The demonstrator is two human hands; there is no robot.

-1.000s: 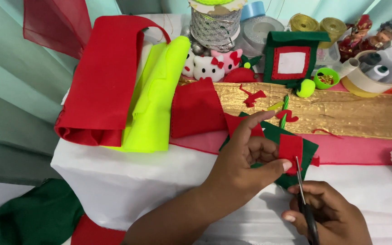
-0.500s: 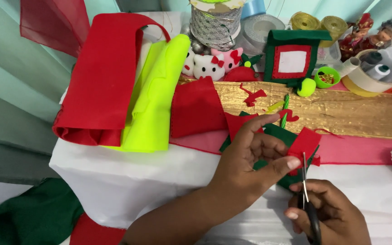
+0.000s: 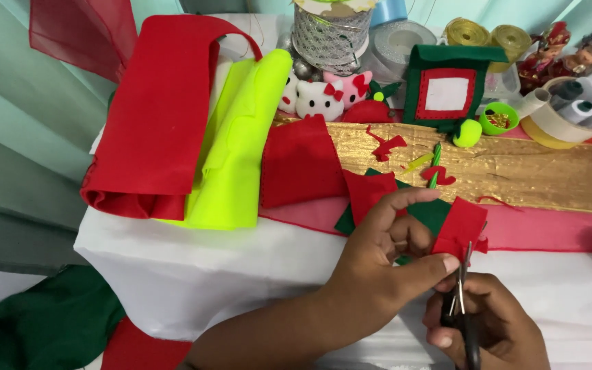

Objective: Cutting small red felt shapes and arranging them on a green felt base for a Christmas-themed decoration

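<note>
A home craft corner set up for sewing and felt work. The worktop [image 3: 173,274] is draped in white cloth, with a gold fabric strip [image 3: 515,164] running across it. Left of that strip lie rolls of red felt [image 3: 152,116] and neon yellow felt [image 3: 238,151]; behind it stand ribbon spools [image 3: 488,34], tape rolls [image 3: 556,123], small plush cats [image 3: 320,99] and a green felt frame [image 3: 447,85]. Pale green curtains [image 3: 29,137] hang at the far left

Small red felt piece [image 3: 460,228], pinched upright
</note>
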